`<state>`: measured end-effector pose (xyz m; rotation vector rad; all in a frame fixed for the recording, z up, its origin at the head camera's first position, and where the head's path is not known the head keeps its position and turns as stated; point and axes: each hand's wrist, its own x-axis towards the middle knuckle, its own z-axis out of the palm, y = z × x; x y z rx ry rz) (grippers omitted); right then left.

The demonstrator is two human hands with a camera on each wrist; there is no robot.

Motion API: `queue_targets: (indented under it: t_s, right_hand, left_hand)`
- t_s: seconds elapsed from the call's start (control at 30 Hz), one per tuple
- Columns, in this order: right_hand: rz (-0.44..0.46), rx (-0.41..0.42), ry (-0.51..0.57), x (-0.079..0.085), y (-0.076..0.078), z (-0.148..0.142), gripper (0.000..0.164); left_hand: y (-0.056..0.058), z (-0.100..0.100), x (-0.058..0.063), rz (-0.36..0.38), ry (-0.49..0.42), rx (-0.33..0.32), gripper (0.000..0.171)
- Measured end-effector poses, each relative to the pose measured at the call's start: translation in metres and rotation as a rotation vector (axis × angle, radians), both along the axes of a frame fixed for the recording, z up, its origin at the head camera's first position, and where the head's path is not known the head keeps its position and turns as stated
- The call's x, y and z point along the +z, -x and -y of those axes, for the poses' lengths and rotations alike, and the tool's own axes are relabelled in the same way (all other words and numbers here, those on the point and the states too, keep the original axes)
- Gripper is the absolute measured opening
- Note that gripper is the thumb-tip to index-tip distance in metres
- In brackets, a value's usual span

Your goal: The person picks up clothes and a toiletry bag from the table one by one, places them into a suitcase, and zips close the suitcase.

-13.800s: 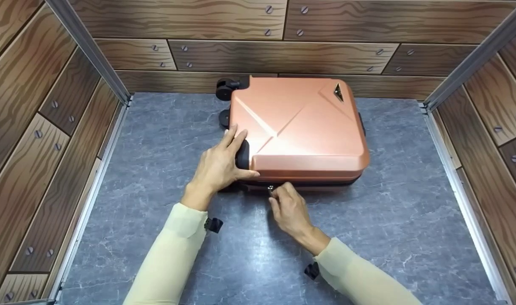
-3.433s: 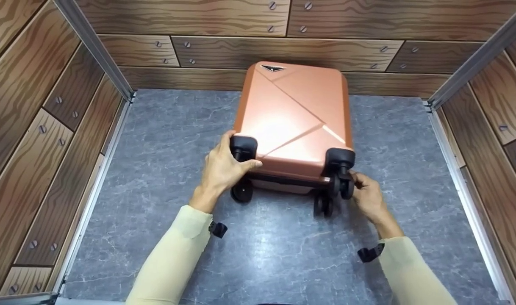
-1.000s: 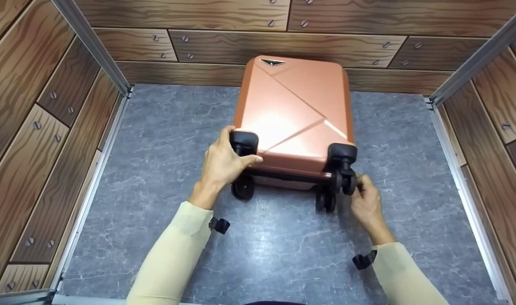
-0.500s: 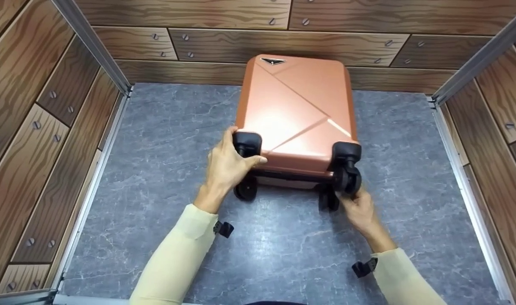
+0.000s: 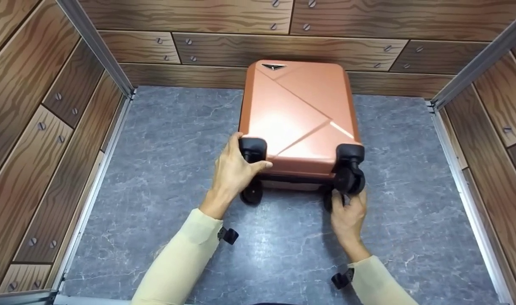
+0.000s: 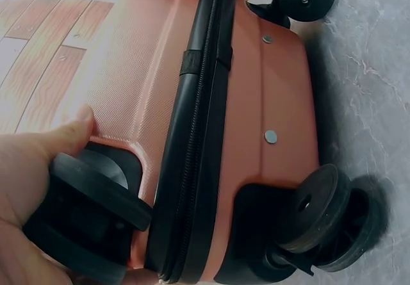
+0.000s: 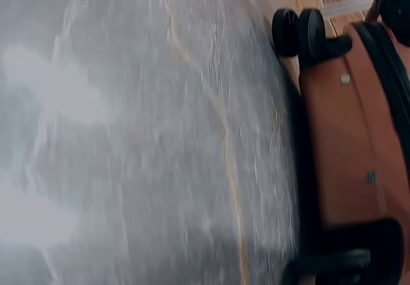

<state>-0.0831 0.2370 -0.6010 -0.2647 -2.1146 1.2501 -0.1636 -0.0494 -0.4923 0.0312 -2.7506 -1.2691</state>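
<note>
A copper-pink hard-shell suitcase (image 5: pixel 296 101) lies flat on the floor, its wheeled end towards me. My left hand (image 5: pixel 232 176) grips its near left corner, thumb over the end edge and fingers along the side, around the upper black wheel (image 6: pixel 102 189). A closed stretch of black zipper (image 6: pixel 192 131) runs along the wheeled end in the left wrist view. My right hand (image 5: pixel 349 218) is at the near right corner, below the upper right wheel (image 5: pixel 349 180), its thumb by the lower wheel. Its other fingertips are hidden there, so what they hold cannot be seen.
Grey marbled floor (image 5: pixel 177 127) spreads around the suitcase. Wood-patterned panels (image 5: pixel 283 46) enclose it at the back and both sides, with metal strips (image 5: pixel 97 182) along the side edges. The suitcase's far end lies close to the back panel.
Much earlier the suitcase lay sideways; it has since turned, wheels towards me. Over the last second my right hand has moved from its right side around beneath the right wheels; my left hand keeps its grip.
</note>
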Motion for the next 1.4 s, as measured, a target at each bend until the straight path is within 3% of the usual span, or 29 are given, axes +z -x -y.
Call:
queue_targets:
  t_s: [0.17,0.57,0.83,1.13,1.4]
  right_hand:
    - [0.012,-0.006,-0.022,0.001,-0.003,0.012,0.006]
    - [0.127,0.055,-0.087,0.009,-0.009,0.037,0.007]
    - [0.206,0.017,-0.195,0.016,-0.010,0.035,0.009]
    - [0.142,-0.006,-0.229,0.009,-0.011,0.035,0.009]
    - [0.039,0.058,-0.179,0.008,-0.011,0.037,0.006]
  left_hand:
    - [-0.001,0.001,0.000,-0.009,0.002,0.018,0.108]
    - [0.000,0.000,-0.001,0.013,0.018,0.013,0.110]
    - [0.002,0.002,0.002,0.041,0.006,-0.031,0.108]
    - [0.004,0.008,0.005,0.100,-0.074,-0.105,0.100]
    - [0.003,0.005,0.002,0.094,-0.052,-0.071,0.099]
